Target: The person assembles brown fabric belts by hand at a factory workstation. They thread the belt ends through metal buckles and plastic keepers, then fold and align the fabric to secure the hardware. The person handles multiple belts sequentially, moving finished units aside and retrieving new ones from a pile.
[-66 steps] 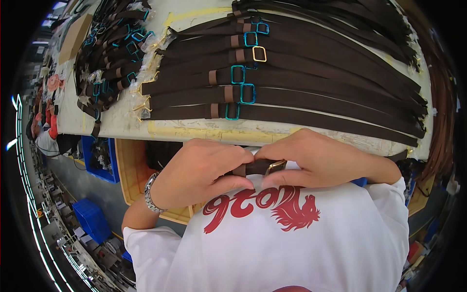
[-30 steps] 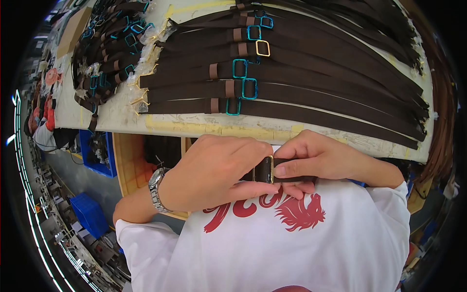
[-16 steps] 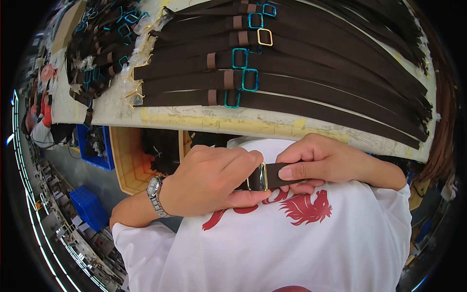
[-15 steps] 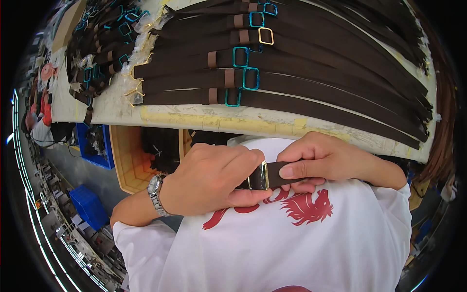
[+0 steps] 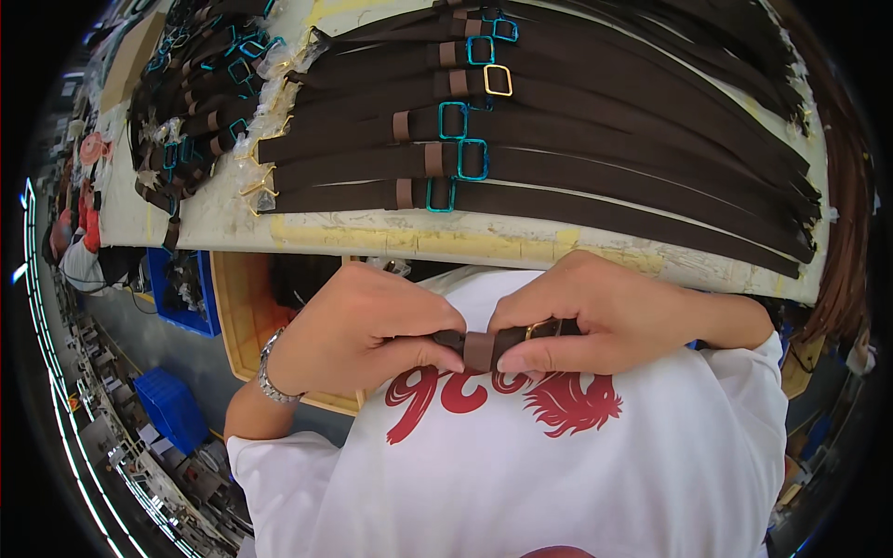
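In front of my chest I hold a dark brown strap between both hands. A lighter brown keeper loop sits around the strap, between my fingertips. My left hand, with a metal watch at the wrist, pinches the strap just left of the loop. On the other side, my right hand grips the strap, its thumb and forefinger at the loop's right edge. A gold buckle shows partly beneath my right hand; the rest of it is covered by my fingers.
Several dark straps with teal buckles lie side by side on the worktable; one has a gold buckle. A heap of buckled straps lies at the far left. Below the table stand a yellow crate and blue crates.
My left fingers have moved off the gold buckle to the strap beside the keeper loop, which now shows. The buckle now lies under my right hand, which has shifted slightly left.
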`<state>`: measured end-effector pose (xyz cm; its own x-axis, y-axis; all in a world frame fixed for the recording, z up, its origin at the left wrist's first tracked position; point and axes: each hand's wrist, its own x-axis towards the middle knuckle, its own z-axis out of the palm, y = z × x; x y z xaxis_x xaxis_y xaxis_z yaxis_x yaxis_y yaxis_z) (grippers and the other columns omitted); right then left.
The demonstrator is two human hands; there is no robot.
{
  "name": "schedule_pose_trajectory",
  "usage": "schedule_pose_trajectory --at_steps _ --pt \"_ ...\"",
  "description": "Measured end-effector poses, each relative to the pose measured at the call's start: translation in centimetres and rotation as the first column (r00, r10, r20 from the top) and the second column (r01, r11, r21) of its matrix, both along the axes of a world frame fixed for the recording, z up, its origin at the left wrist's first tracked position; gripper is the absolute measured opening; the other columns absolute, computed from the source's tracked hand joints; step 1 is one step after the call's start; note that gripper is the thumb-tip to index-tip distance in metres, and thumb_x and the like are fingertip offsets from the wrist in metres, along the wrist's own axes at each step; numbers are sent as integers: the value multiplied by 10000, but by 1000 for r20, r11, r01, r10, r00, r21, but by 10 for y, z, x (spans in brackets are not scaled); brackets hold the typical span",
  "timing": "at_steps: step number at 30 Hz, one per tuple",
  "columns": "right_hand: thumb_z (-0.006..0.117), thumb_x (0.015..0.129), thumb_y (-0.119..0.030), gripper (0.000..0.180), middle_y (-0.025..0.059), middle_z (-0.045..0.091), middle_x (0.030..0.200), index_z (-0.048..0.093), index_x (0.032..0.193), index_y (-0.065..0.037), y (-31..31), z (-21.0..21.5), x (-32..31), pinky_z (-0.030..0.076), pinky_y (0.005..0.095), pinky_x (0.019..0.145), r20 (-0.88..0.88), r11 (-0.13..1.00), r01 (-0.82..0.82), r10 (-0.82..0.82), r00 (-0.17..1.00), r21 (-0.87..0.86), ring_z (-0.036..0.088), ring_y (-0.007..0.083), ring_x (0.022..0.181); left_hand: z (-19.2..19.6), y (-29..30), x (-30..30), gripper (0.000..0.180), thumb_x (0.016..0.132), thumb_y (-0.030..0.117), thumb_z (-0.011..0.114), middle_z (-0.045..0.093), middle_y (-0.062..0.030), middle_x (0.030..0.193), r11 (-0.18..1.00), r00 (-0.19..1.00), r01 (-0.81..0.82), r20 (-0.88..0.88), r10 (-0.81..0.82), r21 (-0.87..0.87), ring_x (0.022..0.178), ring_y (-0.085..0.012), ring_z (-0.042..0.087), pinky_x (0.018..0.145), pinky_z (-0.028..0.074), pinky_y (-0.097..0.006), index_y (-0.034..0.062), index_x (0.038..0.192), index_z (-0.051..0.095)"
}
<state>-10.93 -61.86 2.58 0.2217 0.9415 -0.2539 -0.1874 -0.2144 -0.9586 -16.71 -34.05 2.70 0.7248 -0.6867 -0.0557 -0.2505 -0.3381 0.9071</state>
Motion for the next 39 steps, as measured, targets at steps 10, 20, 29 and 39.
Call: schedule_pose_trajectory --at_steps 10,20,29,39 --pt "693 1052 -139 258 113 721 704 733 919 78 -99 -33 12 509 240 504 -459 978 147 -198 866 -146 676 117 573 -17 110 4 140 918 52 801 607 22 646 847 742 -507 -420 523 160 544 -39 473 509 352 -259 -49 851 732" --pt "718 1071 -284 236 -12 549 676 629 976 -86 -514 -86 -114 282 252 313 197 88 962 -970 142 -257 369 76 357 -71 209 24 343 983 138 786 458 -48 637 580 680 -732 447 582 357 610 -97 383 561 317 -330 -60 773 599" --pt "640 1122 -329 414 24 463 693 618 889 13 -595 -66 -22 366 330 621 1000 17 1000 -28 11 -11 458 85 661 -94 154 50 294 988 146 772 589 -145 694 586 476 -757 857 196 287 588 -345 563 567 417 -442 30 775 606" --pt "580 1127 -390 415 194 767 982 758 1214 -26 -552 -133 -2 550 424 759 944 -80 973 271 -188 217 744 372 877 -122 137 41 169 928 87 784 658 -96 967 390 385 -887 862 330 247 899 -305 623 876 457 -476 51 999 635"
